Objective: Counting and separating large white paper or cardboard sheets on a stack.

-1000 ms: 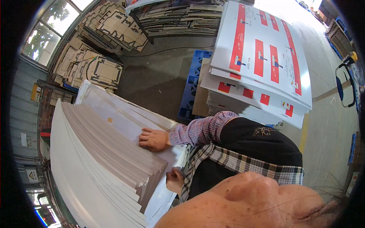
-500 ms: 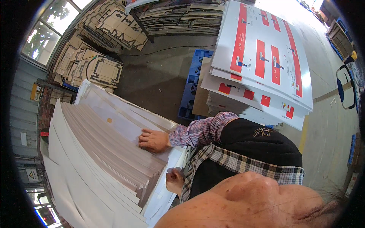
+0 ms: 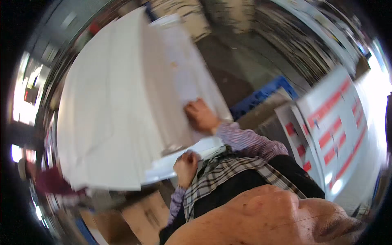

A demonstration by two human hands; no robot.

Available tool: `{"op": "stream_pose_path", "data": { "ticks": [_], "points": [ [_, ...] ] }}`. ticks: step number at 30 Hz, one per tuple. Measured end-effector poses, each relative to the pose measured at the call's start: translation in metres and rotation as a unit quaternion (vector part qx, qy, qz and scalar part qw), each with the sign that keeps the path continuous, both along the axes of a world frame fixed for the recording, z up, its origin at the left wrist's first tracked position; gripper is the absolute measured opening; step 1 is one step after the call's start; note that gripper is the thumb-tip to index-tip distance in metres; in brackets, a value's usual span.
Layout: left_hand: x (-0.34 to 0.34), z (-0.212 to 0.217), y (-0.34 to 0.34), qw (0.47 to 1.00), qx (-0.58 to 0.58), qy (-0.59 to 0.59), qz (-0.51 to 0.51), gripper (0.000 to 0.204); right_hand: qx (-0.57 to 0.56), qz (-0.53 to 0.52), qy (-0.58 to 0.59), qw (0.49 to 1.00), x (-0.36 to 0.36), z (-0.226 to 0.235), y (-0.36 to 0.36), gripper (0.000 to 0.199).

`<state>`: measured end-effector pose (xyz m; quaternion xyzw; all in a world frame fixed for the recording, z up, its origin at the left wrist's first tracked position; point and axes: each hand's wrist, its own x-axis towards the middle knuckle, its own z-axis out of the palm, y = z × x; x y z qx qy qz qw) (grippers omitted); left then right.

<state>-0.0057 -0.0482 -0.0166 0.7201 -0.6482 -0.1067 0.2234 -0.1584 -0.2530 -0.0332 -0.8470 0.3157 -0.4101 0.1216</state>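
A big stack of white sheets fills the left half of this blurred view. My right hand, in a striped sleeve, lies pressed on the top sheets near their right edge. My left hand is closed around the lower edge of the white sheets, close to my plaid apron. The fingers of both hands are smeared by motion.
White boards with red stripes lie stacked at the right, beside a blue pallet. Brown cardboard sits below the sheets. Grey concrete floor runs behind, with more stacked cardboard at the top. A bright window is at the left.
The view has swung and blurred. The sheets, fanned edge-on before, now show their broad white face. My right hand stays on them; my left hand stays at their lower edge.
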Motion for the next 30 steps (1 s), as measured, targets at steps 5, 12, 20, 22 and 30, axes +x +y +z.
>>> {"op": "stream_pose_path", "data": {
  "ticks": [5,12,20,22,30],
  "points": [
    [-0.015,0.014,0.0,0.998,-0.027,0.026,0.045,0.021,0.026,0.003,0.047,0.999,-0.005,-0.01,-0.003,0.048],
    [-0.028,0.011,0.004,0.993,-0.067,0.044,0.087,0.018,0.025,0.036,0.087,0.995,-0.01,0.0,0.003,0.053],
    [-0.031,0.006,0.005,0.991,-0.064,0.037,0.107,0.023,0.008,0.05,0.097,0.994,-0.017,-0.013,-0.004,0.059],
    [-0.03,0.005,0.006,0.992,-0.079,0.025,0.098,0.024,0.015,0.049,0.114,0.992,-0.017,-0.015,-0.006,0.059],
    [-0.029,0.007,0.004,0.994,-0.039,0.031,0.1,0.024,0.015,0.042,0.1,0.994,-0.014,-0.021,-0.009,0.06]
  ]
}}
